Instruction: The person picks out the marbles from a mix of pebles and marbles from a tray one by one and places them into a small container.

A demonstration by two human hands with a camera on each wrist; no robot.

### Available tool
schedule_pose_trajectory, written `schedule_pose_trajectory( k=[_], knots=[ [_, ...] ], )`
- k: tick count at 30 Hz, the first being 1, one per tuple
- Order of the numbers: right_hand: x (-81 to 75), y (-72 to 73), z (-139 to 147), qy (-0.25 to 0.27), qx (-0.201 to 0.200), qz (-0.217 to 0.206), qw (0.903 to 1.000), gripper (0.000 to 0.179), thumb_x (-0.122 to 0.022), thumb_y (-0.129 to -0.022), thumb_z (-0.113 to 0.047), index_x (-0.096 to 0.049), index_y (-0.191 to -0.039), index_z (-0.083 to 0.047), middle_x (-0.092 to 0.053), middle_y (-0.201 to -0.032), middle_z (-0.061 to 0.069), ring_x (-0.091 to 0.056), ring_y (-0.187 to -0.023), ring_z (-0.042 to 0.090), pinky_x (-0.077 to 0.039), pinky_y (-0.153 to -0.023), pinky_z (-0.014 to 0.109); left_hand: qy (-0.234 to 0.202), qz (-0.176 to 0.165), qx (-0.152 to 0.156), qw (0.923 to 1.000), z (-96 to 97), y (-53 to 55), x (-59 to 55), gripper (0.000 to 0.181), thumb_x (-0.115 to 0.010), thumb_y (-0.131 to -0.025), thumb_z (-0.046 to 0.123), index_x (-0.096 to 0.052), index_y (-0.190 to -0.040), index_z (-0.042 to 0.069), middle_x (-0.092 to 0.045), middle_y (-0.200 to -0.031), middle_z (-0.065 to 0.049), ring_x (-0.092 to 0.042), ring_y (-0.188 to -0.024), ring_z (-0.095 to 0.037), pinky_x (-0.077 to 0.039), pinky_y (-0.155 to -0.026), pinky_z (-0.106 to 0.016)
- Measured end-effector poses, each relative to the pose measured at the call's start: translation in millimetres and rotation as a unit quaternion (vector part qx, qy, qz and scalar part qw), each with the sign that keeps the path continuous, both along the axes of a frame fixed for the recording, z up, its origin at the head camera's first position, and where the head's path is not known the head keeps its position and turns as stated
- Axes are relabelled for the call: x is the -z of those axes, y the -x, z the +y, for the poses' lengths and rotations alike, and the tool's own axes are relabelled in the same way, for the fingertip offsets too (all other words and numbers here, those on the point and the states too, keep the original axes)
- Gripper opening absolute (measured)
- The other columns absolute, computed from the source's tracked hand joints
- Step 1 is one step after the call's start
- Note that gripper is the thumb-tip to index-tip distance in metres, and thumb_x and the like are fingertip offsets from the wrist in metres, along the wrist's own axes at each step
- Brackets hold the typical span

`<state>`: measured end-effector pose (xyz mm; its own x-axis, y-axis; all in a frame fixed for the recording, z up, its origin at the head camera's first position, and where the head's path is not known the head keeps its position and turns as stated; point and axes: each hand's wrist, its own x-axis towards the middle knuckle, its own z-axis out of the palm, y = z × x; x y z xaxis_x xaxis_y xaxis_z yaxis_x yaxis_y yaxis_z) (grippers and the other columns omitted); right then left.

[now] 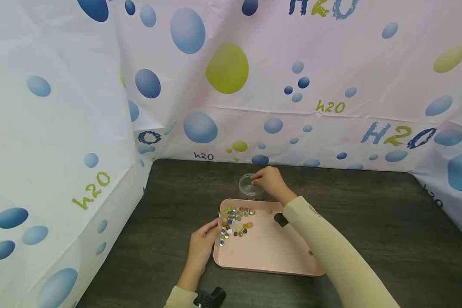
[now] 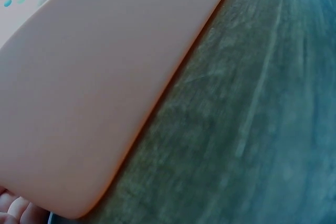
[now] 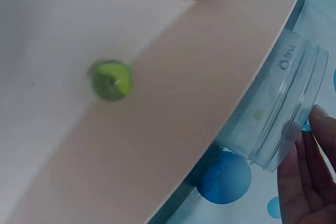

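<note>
A pink tray (image 1: 269, 252) lies on the dark table, with several glass marbles and pebbles (image 1: 234, 222) gathered at its left end. My left hand (image 1: 201, 244) grips the tray's left edge; a few of its fingertips show in the left wrist view. Beyond the tray's far edge stands a clear round jar (image 1: 250, 194). Over the jar's right rim, my right hand (image 1: 271, 182) pinches a small blue glass marble (image 3: 306, 126) between thumb and fingers. A green marble (image 3: 112, 80) sits apart on the tray, near its far side.
Dark wood-grain table (image 1: 177, 188) surrounds the tray. A white sheet with blue and green spots (image 1: 227, 68) hangs behind and at both sides. A small brownish piece (image 1: 311, 253) lies at the tray's right, partly beside the sleeve. Black wrist cameras (image 1: 211, 297) are strapped on.
</note>
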<state>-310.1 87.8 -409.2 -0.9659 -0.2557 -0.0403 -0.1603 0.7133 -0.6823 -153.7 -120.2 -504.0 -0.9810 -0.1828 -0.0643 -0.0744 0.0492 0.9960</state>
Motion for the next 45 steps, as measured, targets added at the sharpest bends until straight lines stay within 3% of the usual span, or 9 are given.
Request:
schedule_pose_trajectory(
  k=[8,13,19,24,31,34,40,45],
  knots=[
    [-1.3,0.3,-0.8,-0.025,-0.006,0.015,0.9996,0.020,-0.068,-0.085,-0.016,-0.072,-0.102,-0.008,-0.068,-0.108,0.009,-0.063,-0.096,0.023,-0.056,-0.074,0.032,-0.003,-0.003,-0.001,1.0000,0.4,1.2,0.2,0.040,-0.063,-0.089,0.025,-0.061,-0.121,0.002,-0.062,-0.120,-0.017,-0.059,-0.112,-0.026,-0.050,-0.092,-0.034],
    [-1.9,-0.3,1.2,-0.012,0.005,0.016,0.9998,0.020,-0.068,-0.085,-0.019,-0.073,-0.102,-0.009,-0.070,-0.105,0.007,-0.065,-0.093,0.022,-0.056,-0.073,0.033,-0.006,-0.004,0.000,1.0000,-0.1,0.7,0.5,0.039,-0.063,-0.089,0.024,-0.061,-0.121,0.003,-0.062,-0.121,-0.015,-0.059,-0.113,-0.025,-0.050,-0.092,-0.033],
    [3.5,-8.0,9.3,0.066,0.038,-0.018,0.9969,0.022,-0.066,-0.086,-0.026,-0.073,-0.103,-0.013,-0.068,-0.109,0.006,-0.064,-0.099,0.021,-0.053,-0.085,0.039,-0.005,0.005,0.015,0.9999,-0.5,-1.1,0.7,0.042,-0.062,-0.090,0.025,-0.058,-0.123,-0.001,-0.060,-0.122,-0.019,-0.057,-0.115,-0.027,-0.050,-0.093,-0.033],
    [11.2,-25.3,16.0,0.124,0.038,-0.035,0.9910,0.024,-0.065,-0.087,-0.028,-0.072,-0.106,-0.014,-0.067,-0.114,0.005,-0.063,-0.103,0.020,-0.051,-0.089,0.040,-0.008,0.002,0.013,0.9999,0.0,-2.7,0.2,0.042,-0.062,-0.090,0.025,-0.058,-0.123,0.000,-0.059,-0.123,-0.018,-0.057,-0.115,-0.026,-0.050,-0.092,-0.033],
    [15.9,-41.8,19.6,0.186,0.062,0.000,0.9805,0.023,-0.069,-0.083,-0.036,-0.073,-0.102,-0.023,-0.068,-0.111,-0.001,-0.060,-0.103,0.018,-0.052,-0.085,0.038,-0.009,0.011,0.015,0.9998,-0.4,-1.3,3.5,0.040,-0.062,-0.090,0.023,-0.058,-0.123,0.001,-0.060,-0.123,-0.016,-0.057,-0.115,-0.026,-0.050,-0.092,-0.032],
    [15.3,-45.0,20.1,0.195,0.065,0.005,0.9786,0.024,-0.069,-0.082,-0.039,-0.073,-0.101,-0.024,-0.068,-0.111,-0.003,-0.059,-0.105,0.017,-0.051,-0.085,0.038,-0.011,0.008,0.016,0.9998,-0.7,-1.4,2.4,0.041,-0.062,-0.089,0.024,-0.058,-0.123,0.002,-0.060,-0.124,-0.015,-0.057,-0.115,-0.025,-0.050,-0.092,-0.033],
    [16.9,-53.1,15.2,0.201,0.047,-0.032,0.9780,0.034,-0.071,-0.080,-0.037,-0.072,-0.106,-0.016,-0.066,-0.114,-0.001,-0.058,-0.109,0.019,-0.051,-0.088,0.037,-0.010,0.002,0.011,0.9999,-0.7,-2.4,0.8,0.040,-0.062,-0.089,0.023,-0.059,-0.123,0.003,-0.060,-0.123,-0.015,-0.057,-0.115,-0.025,-0.051,-0.091,-0.032],
    [21.9,-58.9,11.0,0.216,0.026,-0.053,0.9745,0.034,-0.072,-0.080,-0.033,-0.072,-0.105,-0.011,-0.068,-0.108,-0.001,-0.060,-0.107,0.017,-0.052,-0.088,0.034,-0.008,0.004,0.010,0.9999,-0.5,-1.4,1.4,0.040,-0.063,-0.089,0.023,-0.059,-0.123,0.002,-0.060,-0.123,-0.015,-0.057,-0.115,-0.025,-0.051,-0.091,-0.032]
  ],
)
